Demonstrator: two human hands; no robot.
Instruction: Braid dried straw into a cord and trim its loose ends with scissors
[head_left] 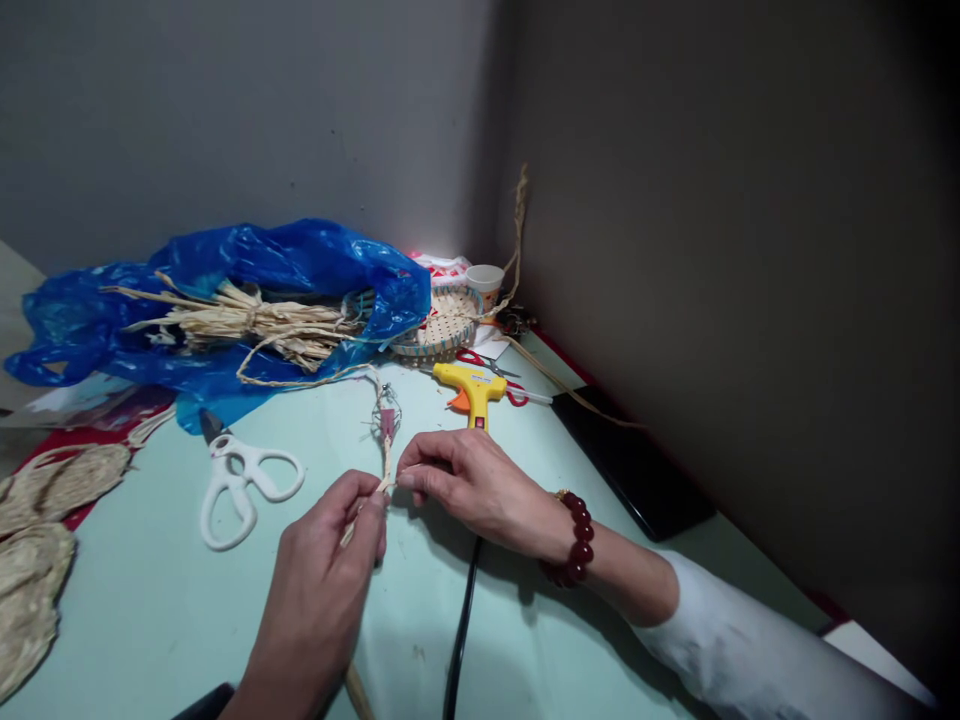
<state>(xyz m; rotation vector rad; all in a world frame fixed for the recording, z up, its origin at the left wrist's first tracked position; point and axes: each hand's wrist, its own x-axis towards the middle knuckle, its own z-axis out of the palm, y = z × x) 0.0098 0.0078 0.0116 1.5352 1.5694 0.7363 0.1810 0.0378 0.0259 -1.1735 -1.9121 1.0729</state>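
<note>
A thin braid of pale dried straw (387,462) runs down from a small reddish clip (387,422) on the table to my fingers. My left hand (334,545) is closed, pinching the braid between thumb and forefinger. Just to its right, my right hand (476,485) is closed too, its thumb and forefinger pinching a straw strand at the braid's side. A dark red bead bracelet (581,540) circles the right wrist. Beyond the right hand lies a yellow glue gun (471,385), its lower handle hidden behind that hand.
White-handled scissors (238,480) lie left of my hands. A blue plastic bag (300,250) holds a bundle of dried straw (247,320). Behind are a woven basket (442,325), a paper cup (485,283) and red-handled scissors (471,356). A black cable (463,630) crosses the near table; a black flat object (637,470) lies right.
</note>
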